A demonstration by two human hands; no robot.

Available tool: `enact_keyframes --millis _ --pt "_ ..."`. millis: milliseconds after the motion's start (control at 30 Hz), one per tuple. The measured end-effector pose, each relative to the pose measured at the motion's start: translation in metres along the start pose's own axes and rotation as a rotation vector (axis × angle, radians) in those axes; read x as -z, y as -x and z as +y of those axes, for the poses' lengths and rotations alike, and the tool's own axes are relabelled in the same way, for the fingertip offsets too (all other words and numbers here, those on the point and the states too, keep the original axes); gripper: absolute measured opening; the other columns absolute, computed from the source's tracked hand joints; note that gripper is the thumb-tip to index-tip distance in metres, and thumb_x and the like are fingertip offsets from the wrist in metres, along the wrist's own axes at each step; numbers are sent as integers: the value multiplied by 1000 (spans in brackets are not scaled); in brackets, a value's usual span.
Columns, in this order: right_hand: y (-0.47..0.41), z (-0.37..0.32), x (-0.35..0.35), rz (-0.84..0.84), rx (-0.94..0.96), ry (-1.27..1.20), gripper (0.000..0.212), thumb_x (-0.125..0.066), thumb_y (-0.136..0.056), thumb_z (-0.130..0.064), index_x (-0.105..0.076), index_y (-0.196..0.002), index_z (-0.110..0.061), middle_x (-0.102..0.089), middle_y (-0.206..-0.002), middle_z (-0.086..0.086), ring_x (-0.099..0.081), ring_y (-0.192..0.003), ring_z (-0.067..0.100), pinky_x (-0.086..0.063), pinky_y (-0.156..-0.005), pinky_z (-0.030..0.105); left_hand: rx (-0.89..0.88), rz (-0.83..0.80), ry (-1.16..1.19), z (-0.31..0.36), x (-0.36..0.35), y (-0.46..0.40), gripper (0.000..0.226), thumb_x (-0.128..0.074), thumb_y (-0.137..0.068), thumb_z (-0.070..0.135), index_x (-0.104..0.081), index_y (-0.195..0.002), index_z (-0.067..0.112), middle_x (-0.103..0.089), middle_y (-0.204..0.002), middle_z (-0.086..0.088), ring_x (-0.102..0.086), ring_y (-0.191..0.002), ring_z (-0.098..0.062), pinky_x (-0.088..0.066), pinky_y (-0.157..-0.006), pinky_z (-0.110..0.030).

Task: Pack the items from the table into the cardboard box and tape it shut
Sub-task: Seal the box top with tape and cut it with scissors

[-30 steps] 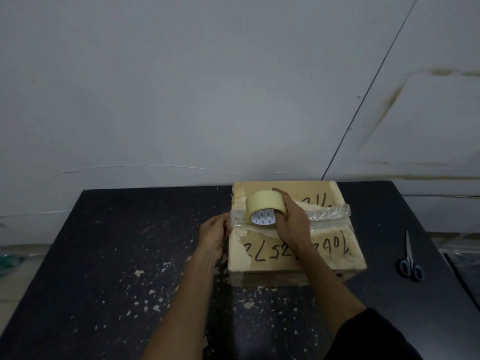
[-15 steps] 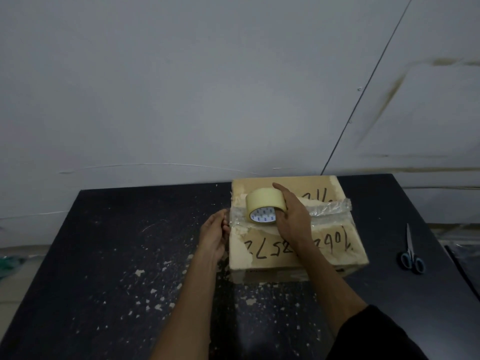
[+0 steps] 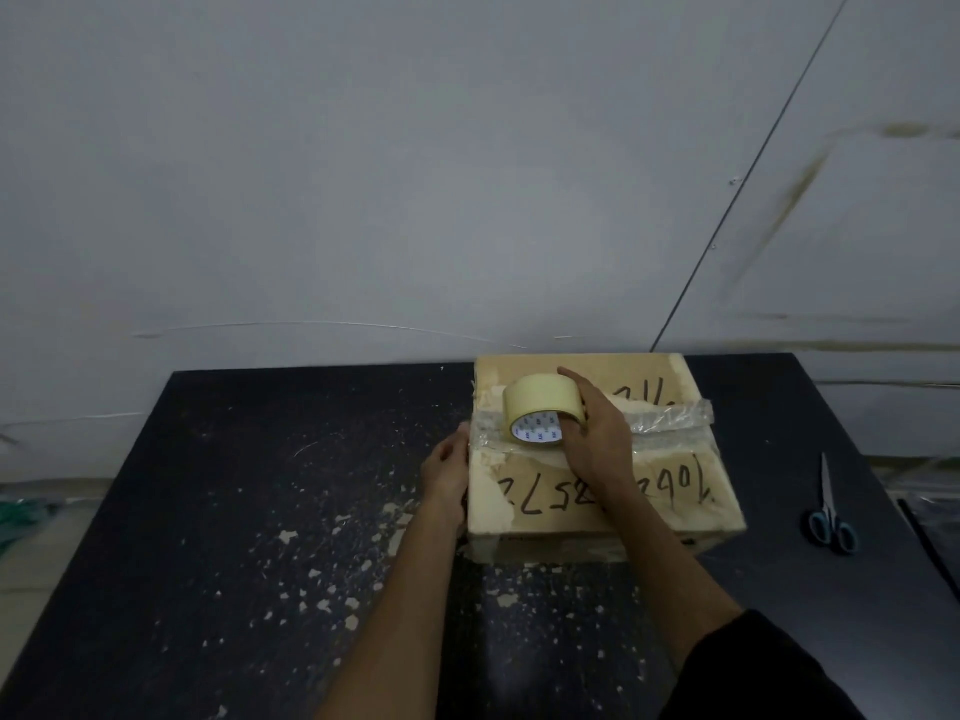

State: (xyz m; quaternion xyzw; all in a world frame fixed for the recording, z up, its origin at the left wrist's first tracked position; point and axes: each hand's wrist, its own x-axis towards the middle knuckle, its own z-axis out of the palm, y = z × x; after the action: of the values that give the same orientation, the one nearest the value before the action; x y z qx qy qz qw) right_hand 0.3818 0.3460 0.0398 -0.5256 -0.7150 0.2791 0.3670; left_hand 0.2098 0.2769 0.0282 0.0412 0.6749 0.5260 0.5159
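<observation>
A closed cardboard box (image 3: pixel 670 501) with black handwriting sits on the black table (image 3: pixel 234 511). A strip of clear tape (image 3: pixel 670 420) runs across its top seam. My right hand (image 3: pixel 597 439) grips a pale yellow tape roll (image 3: pixel 540 413) that stands on edge on the box top near its left end. My left hand (image 3: pixel 447 470) presses against the box's left side, where the tape end wraps over the edge; its fingertips are hidden.
Blue-handled scissors (image 3: pixel 831 517) lie on the table to the right of the box. The tabletop is speckled with pale flecks. A grey wall stands right behind the table's far edge.
The view has shifted slightly. Both hands and the roll stay where they were on the box; the left hand has edged a little closer to the box's side.
</observation>
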Motion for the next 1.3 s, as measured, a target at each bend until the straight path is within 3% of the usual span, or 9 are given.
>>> enact_keyframes --millis 100,200,433,633,833,900,1000,1133,1300 --pt "2 -1 -1 -1 0 -2 60 -51 -81 -19 -50 -139 -35 -61 -134 -3 -59 -115 21 -51 -89 36 -87 54 -186 -11 6 -1 31 -56 -97 31 -64 -118 10 -67 -115 -14 -64 -103 -28 -53 -93 -46" --pt "0 -2 0 9 6 -1 58 -50 -81 -21 -51 -138 -33 -62 -132 -3 -59 -115 22 -49 -88 34 -256 150 -132 -10 8 8 37 -40 -103 33 -64 -121 13 -66 -120 -12 -62 -106 -23 -50 -95 -41" --pt "-1 -2 2 -10 -45 -5 58 -52 -79 -26 -50 -135 -39 -63 -130 -4 -59 -112 20 -52 -88 38 -404 -244 -342 -16 2 20 57 -12 -97 63 -31 -147 45 -50 -146 0 -50 -130 -16 -39 -111 -45" --pt "-4 0 2 -56 -65 -45 56 -60 -85 -14 -50 -134 -39 -64 -121 -1 -56 -101 14 -50 -79 30 -504 -260 -677 -11 7 21 63 -12 -99 57 -1 -155 31 -14 -163 3 -22 -147 -18 -19 -119 -36" --pt "-6 2 8 108 -175 -301 46 -56 -85 6 -63 -118 -25 -66 -112 4 -62 -103 21 -49 -66 6 -631 -60 -1214 -9 3 27 60 -10 -103 44 8 -155 20 1 -165 3 -7 -151 -22 -15 -120 -51" --pt "-3 -1 5 160 -181 -308 44 -55 -83 6 -65 -115 -24 -67 -106 4 -64 -99 21 -52 -66 9 -624 -45 -1255 -8 4 29 60 -9 -103 44 10 -155 20 4 -164 4 -4 -151 -22 -13 -120 -52" --pt "-2 -5 1 171 -139 -222 39 -54 -83 0 -64 -116 -18 -66 -101 2 -63 -92 20 -55 -69 31 -704 3 -1294 -4 5 26 59 -8 -103 42 14 -154 20 12 -163 4 5 -151 -22 -7 -122 -51" --pt "-2 -3 3 47 19 -24 42 -54 -83 -19 -56 -125 -17 -67 -107 6 -58 -88 18 -39 -62 22 -940 -45 -1437 -5 7 25 61 -13 -103 40 10 -155 19 20 -161 4 15 -150 -18 3 -122 -47" --pt "-8 3 17 15 128 354 50 -61 -88 -33 -47 -136 -30 -66 -96 9 -60 -89 30 -43 -62 33 -907 -67 -1506 -4 5 24 62 -15 -102 43 7 -156 22 17 -162 6 12 -150 -17 4 -121 -47"
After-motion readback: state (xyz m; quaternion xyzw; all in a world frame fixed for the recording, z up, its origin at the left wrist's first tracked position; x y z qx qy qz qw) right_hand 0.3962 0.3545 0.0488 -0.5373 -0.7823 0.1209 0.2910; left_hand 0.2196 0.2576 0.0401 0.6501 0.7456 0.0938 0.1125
